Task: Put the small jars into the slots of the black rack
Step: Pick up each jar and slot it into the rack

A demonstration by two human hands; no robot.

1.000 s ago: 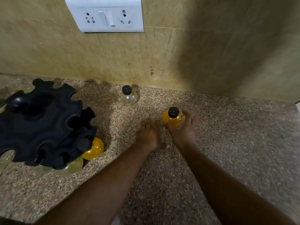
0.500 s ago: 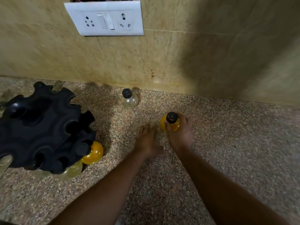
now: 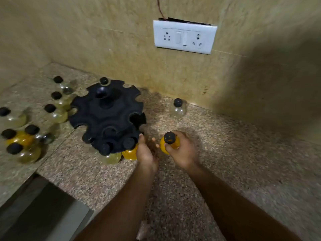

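A black rack [image 3: 107, 113] with notched slots stands on the granite counter [image 3: 225, 153]. Two jars hang in its front slots: a pale one [image 3: 111, 156] and a yellow one [image 3: 129, 153]. My right hand [image 3: 180, 150] grips a yellow jar with a black cap [image 3: 169, 142] just right of the rack. With its fingers straight, my left hand [image 3: 145, 150] touches the rack's front right edge beside the slotted yellow jar. A clear jar [image 3: 177, 109] stands alone near the wall. Several more jars [image 3: 22, 136] stand left of the rack.
A tiled wall with a white socket plate [image 3: 185, 37] rises behind the counter. The counter corner lies at the far left. A grey step or ledge [image 3: 43, 211] drops away at the lower left.
The view has swung left, bringing the rack and the jars beyond it into sight. My right hand has carried the yellow jar toward the rack. My left hand has reached the rack's edge.
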